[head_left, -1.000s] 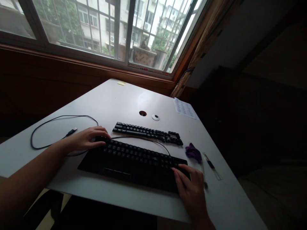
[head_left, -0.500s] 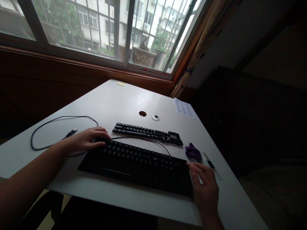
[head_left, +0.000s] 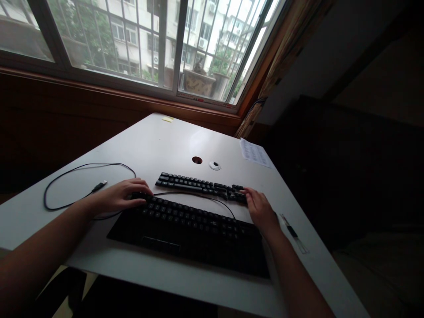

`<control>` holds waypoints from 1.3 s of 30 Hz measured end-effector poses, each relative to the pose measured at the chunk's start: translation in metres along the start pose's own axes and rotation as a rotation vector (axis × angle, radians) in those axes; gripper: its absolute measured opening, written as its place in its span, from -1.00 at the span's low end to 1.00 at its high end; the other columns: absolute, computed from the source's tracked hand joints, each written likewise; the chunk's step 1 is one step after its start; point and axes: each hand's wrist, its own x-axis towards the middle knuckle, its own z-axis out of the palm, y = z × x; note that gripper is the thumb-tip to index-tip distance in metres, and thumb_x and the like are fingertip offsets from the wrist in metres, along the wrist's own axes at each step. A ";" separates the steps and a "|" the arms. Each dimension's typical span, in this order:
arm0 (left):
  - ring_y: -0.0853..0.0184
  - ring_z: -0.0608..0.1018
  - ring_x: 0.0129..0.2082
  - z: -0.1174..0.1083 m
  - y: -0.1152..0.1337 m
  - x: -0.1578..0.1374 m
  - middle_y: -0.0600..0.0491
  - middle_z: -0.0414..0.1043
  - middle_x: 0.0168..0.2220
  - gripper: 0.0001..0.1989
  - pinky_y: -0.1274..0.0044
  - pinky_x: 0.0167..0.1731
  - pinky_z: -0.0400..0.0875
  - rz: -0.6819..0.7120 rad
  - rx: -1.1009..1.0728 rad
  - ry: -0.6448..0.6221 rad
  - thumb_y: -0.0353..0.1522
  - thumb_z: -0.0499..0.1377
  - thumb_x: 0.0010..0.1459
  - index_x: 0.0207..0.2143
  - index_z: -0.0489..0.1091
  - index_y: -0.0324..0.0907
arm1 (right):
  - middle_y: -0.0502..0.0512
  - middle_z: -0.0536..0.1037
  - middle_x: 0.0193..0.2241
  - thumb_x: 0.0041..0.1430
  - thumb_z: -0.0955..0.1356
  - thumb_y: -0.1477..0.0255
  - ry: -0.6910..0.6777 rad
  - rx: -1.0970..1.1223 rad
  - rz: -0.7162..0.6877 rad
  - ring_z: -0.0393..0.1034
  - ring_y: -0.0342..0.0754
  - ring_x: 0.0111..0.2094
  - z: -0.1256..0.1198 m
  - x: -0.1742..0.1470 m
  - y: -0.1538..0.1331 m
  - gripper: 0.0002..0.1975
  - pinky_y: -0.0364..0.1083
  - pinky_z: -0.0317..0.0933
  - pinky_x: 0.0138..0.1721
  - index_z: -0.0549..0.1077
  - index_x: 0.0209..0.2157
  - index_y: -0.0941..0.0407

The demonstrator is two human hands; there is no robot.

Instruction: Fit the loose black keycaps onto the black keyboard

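Note:
A black keyboard [head_left: 198,247] with a wide palm rest lies at a slant across the near part of the white desk. My left hand [head_left: 127,194] is closed around its far left corner, thumb on the near side. Behind it, loose black keycaps [head_left: 188,182] sit in rows like a second keyboard layout. At the right end of those rows my right hand [head_left: 261,211] reaches in, thumb and fingers pinched together at a keycap. The hand partly covers that end, so the pinched keycap is hard to make out.
A black cable with a USB plug [head_left: 99,186] loops on the left of the desk [head_left: 132,145]. A slim wire tool [head_left: 292,232] lies on the right. Farther back are a cable hole [head_left: 197,160], its white cover [head_left: 214,165], printed paper [head_left: 255,153] and a yellow note [head_left: 167,119].
My right hand has moved from the keyboard's right end forward and left to the loose keycaps. It now hides the purple cloth seen earlier. My left hand stays on the keyboard corner.

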 end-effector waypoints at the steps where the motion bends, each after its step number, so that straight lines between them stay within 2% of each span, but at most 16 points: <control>1: 0.19 0.57 -0.01 0.000 0.000 0.000 -0.05 0.53 0.00 -0.73 0.45 0.04 0.44 -0.002 -0.002 -0.005 -0.20 0.16 0.41 0.03 0.51 -0.10 | 0.16 0.62 -0.03 0.46 0.15 0.29 -0.009 -0.004 -0.002 0.46 0.11 0.03 0.005 0.007 0.004 -0.62 0.16 0.30 0.19 0.52 0.08 -0.01; 6: 0.20 0.57 -0.02 0.001 0.001 -0.001 -0.05 0.53 -0.01 -0.73 0.45 0.04 0.44 0.008 -0.003 -0.001 -0.21 0.16 0.41 0.04 0.50 -0.11 | 0.19 0.61 -0.01 0.44 0.16 0.31 -0.058 -0.024 -0.023 0.45 0.12 0.06 0.021 0.025 0.018 -0.61 0.18 0.28 0.23 0.50 0.10 0.02; 20: 0.16 0.56 -0.02 0.004 0.001 -0.002 -0.08 0.53 -0.01 -0.71 0.42 0.04 0.44 0.024 -0.012 0.019 -0.18 0.17 0.40 0.06 0.51 -0.10 | 0.27 0.57 0.08 0.42 0.15 0.31 -0.137 -0.078 -0.037 0.36 0.16 0.22 0.039 0.036 0.033 -0.59 0.20 0.22 0.27 0.53 0.04 0.10; 27: 0.18 0.55 0.00 0.004 0.000 -0.002 -0.06 0.51 0.02 -0.72 0.43 0.07 0.42 0.015 -0.006 -0.005 -0.20 0.17 0.41 0.08 0.48 -0.08 | 0.25 0.59 0.07 0.42 0.16 0.37 -0.135 -0.069 -0.038 0.41 0.11 0.16 0.051 0.056 0.034 -0.62 0.16 0.24 0.27 0.54 0.04 0.11; 33: 0.17 0.53 0.01 0.005 0.000 -0.002 -0.06 0.51 0.02 -0.72 0.41 0.08 0.41 0.021 0.004 -0.008 -0.19 0.16 0.42 0.08 0.47 -0.08 | 0.25 0.60 0.04 0.34 0.22 0.45 -0.105 -0.046 -0.034 0.37 0.13 0.17 0.043 0.075 0.033 -0.66 0.19 0.17 0.30 0.56 -0.01 0.11; 39: 0.18 0.54 0.00 0.005 0.001 -0.002 -0.07 0.51 0.01 -0.71 0.42 0.06 0.41 0.021 -0.026 0.016 -0.19 0.17 0.41 0.07 0.49 -0.09 | 0.18 0.64 -0.08 0.18 0.34 0.48 -0.161 -0.005 -0.020 0.43 0.10 0.05 0.042 0.090 0.029 -0.73 0.10 0.29 0.15 0.61 -0.11 0.06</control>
